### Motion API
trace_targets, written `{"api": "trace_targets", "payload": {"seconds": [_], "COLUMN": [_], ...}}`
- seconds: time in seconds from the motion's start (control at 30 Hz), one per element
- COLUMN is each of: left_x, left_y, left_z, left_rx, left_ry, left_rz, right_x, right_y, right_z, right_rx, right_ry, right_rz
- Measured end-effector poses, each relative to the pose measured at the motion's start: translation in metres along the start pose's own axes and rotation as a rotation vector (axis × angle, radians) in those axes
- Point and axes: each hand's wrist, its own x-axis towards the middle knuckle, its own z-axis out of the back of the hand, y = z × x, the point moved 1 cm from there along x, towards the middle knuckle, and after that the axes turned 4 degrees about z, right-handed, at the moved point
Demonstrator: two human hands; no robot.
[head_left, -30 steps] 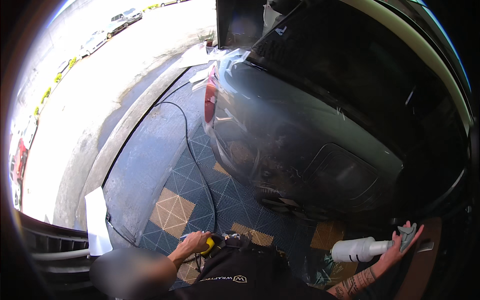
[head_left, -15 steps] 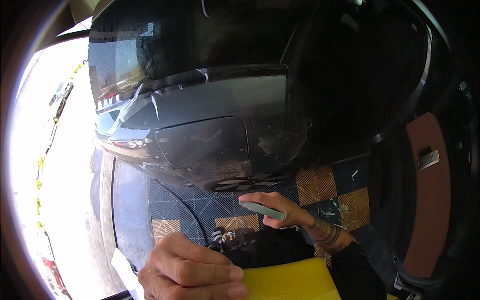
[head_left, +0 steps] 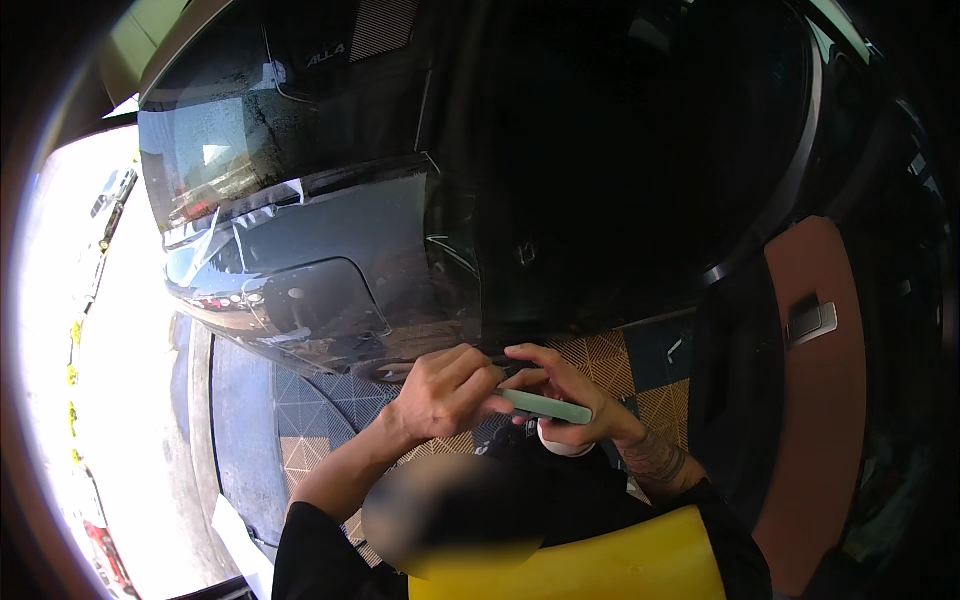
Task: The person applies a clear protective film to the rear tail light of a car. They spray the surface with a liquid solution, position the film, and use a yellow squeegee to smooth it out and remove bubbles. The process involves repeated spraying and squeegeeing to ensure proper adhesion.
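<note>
Two bare hands meet at one pale green flat piece (head_left: 547, 406), which lies between them, on the near side of one dark car (head_left: 330, 225). The right hand (head_left: 592, 392) grasps it, fingers on the far side and nearer side, holding its right part. The left hand (head_left: 440, 396), fingers curled, is at its left end; whether it pinches that end or only rests there, I cannot tell. One white rounded thing (head_left: 566, 442), partly hidden, shows just nearer than the right hand. One yellow flat piece (head_left: 600, 562) lies well nearer, in front of the person. One flap (head_left: 315, 300) is set in the car's side, farther left than the hands. To the right stands one brown door panel (head_left: 815, 430) with one handle (head_left: 812, 322); to the near left, one white sheet (head_left: 240, 543).
</note>
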Motion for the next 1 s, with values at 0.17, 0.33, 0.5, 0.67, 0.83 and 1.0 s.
{"api": "trace_targets", "payload": {"seconds": [0.17,0.33,0.5,0.67,0.83,1.0], "left_x": [-0.002,0.032,0.141,0.169,0.193,0.188], "left_y": [-0.004,0.010,0.126,0.173,0.172,0.152], "left_z": [-0.042,-0.034,-0.040,-0.062,-0.042,-0.011], "left_rx": [-0.272,-0.625,0.824,1.235,0.956,1.035], "left_ry": [-0.014,0.480,0.499,1.029,1.290,1.000], "left_rz": [0.207,0.844,0.606,0.749,1.066,0.971], "right_x": [-0.003,0.009,0.006,0.004,0.009,0.029], "right_y": [0.018,0.011,-0.008,-0.006,-0.008,-0.014], "right_z": [0.027,0.073,0.143,0.200,0.238,0.250], "right_rx": [-0.015,-0.067,-0.272,-0.325,-0.303,-0.150], "right_ry": [0.147,0.244,0.270,0.225,0.188,0.213], "right_rz": [-0.029,-0.001,0.037,0.040,-0.026,-0.100]}}
